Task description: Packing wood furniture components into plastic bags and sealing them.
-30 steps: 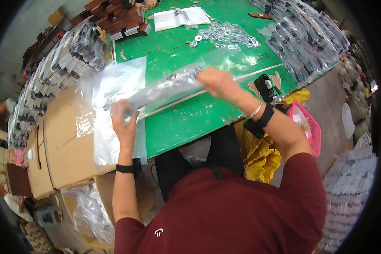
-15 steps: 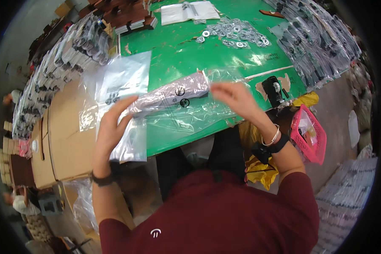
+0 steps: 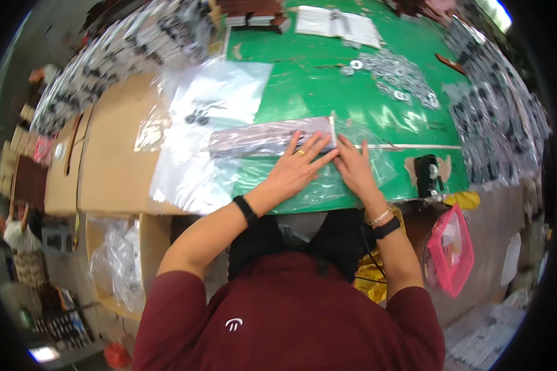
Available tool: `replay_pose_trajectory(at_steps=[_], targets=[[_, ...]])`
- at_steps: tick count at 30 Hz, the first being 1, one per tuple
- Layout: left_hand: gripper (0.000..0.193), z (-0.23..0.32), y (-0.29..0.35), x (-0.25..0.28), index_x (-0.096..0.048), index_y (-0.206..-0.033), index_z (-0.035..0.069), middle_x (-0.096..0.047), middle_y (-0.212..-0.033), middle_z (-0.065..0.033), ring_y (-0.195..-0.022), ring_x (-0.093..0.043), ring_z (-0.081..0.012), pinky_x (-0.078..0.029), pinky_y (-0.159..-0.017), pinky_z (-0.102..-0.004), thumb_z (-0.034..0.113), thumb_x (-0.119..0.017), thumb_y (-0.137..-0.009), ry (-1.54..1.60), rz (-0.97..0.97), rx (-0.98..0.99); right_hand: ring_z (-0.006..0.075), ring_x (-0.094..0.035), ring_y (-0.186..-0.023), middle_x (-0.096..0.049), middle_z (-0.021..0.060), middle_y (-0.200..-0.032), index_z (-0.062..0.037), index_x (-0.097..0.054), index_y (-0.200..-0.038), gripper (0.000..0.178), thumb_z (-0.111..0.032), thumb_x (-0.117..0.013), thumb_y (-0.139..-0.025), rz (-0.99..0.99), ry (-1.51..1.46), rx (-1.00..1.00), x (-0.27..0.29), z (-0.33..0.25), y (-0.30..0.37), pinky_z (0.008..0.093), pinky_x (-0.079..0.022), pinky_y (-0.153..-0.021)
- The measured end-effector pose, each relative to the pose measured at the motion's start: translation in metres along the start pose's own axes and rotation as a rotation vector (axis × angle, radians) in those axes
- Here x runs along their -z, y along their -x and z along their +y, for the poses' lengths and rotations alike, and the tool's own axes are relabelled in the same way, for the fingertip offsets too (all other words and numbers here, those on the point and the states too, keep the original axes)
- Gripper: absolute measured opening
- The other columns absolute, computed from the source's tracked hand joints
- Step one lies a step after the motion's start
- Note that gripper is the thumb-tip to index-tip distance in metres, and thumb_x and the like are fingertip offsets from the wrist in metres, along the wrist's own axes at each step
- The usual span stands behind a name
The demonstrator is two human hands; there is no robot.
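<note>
A long, flat, purplish-brown item in a clear plastic bag [image 3: 244, 137] lies on the green tabletop [image 3: 303, 80]. My left hand [image 3: 298, 167] rests on its right part, fingers spread out and pressed flat. Just beyond the item's right end, my right hand [image 3: 356, 168] lies on the loose clear plastic, fingers stretched and a little apart. The two hands' fingertips nearly meet there. To the left, a stack of clear plastic bags [image 3: 229, 93] with dark print lies partly under the packed item.
Small bagged ring-shaped parts [image 3: 402, 74] lie in a heap behind my hands. An open notebook [image 3: 340, 26] is at the back. Stacks of bagged pieces flank the table. A black device [image 3: 426, 176] sits at the right edge, above a pink basket [image 3: 455, 250].
My left hand has moved right, from the item's left end to its right part. My right hand has opened out and come down flat. The bagged item lies straighter, and the view has shifted.
</note>
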State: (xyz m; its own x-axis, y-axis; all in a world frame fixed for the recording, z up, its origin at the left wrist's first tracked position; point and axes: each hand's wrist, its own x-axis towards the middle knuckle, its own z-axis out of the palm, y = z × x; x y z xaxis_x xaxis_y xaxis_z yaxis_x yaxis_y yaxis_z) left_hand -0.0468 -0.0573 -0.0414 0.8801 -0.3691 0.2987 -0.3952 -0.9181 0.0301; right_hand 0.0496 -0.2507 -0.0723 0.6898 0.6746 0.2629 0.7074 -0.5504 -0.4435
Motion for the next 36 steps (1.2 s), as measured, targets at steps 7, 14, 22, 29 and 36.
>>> replay_pose_trajectory(at_steps=[7, 14, 22, 29, 36], targets=[[0.072, 0.003, -0.009, 0.004, -0.041, -0.15, 0.019, -0.03, -0.16, -0.0008, -0.149, -0.025, -0.0224, -0.016, -0.119, -0.0604, 0.031, -0.07, -0.086, 0.015, -0.067, -0.054, 0.0269, -0.054, -0.129, -0.063, 0.0081, -0.131, -0.0138, -0.057, -0.137, 0.048, -0.023, -0.064, -0.091, 0.055, 0.011, 0.08, 0.025, 0.008, -0.009, 0.0593, -0.032, -0.111], [0.059, 0.003, -0.006, 0.001, -0.044, -0.148, 0.024, -0.03, -0.16, -0.0012, -0.15, -0.022, -0.0265, -0.013, -0.119, -0.0611, 0.03, -0.062, -0.092, -0.031, -0.1, -0.087, 0.0305, -0.065, -0.11, -0.065, 0.0131, -0.128, -0.0153, -0.057, -0.138, 0.05, -0.019, -0.066, -0.088, 0.23, 0.242, -0.434, 0.101, 0.13, -0.088, 0.0418, -0.053, -0.088], [0.068, 0.009, -0.011, 0.009, -0.04, -0.151, 0.024, -0.028, -0.162, -0.0019, -0.151, -0.02, -0.0275, -0.011, -0.119, -0.0621, 0.028, -0.066, -0.088, 0.017, -0.16, -0.036, 0.0356, -0.059, -0.108, -0.059, 0.0119, -0.111, -0.0127, -0.062, -0.115, 0.036, -0.014, -0.073, -0.08, 0.109, 0.559, -0.565, 0.077, 0.191, -0.126, 0.0491, -0.053, -0.086], [0.082, 0.006, -0.063, 0.052, -0.038, -0.151, 0.019, -0.041, -0.153, -0.0085, -0.126, -0.052, -0.0343, -0.039, -0.107, -0.0534, 0.01, -0.073, -0.078, 0.269, -0.176, 0.06, 0.0275, -0.068, -0.086, -0.068, 0.0106, -0.09, -0.0044, -0.063, -0.106, 0.031, -0.023, -0.073, -0.084, 0.169, 0.184, -0.576, 0.112, 0.131, -0.078, 0.0395, -0.055, -0.071], [0.057, 0.021, -0.145, 0.005, -0.049, -0.141, 0.016, -0.056, -0.137, -0.0139, -0.102, -0.065, -0.0321, -0.053, -0.08, -0.041, 0.004, -0.054, -0.086, 0.232, -0.018, -0.266, 0.0093, -0.063, -0.067, -0.066, 0.0038, -0.083, 0.0025, -0.062, -0.11, 0.031, -0.022, -0.068, -0.093, 0.414, -0.97, -0.559, 0.103, 0.093, -0.001, 0.0209, -0.047, -0.054]])
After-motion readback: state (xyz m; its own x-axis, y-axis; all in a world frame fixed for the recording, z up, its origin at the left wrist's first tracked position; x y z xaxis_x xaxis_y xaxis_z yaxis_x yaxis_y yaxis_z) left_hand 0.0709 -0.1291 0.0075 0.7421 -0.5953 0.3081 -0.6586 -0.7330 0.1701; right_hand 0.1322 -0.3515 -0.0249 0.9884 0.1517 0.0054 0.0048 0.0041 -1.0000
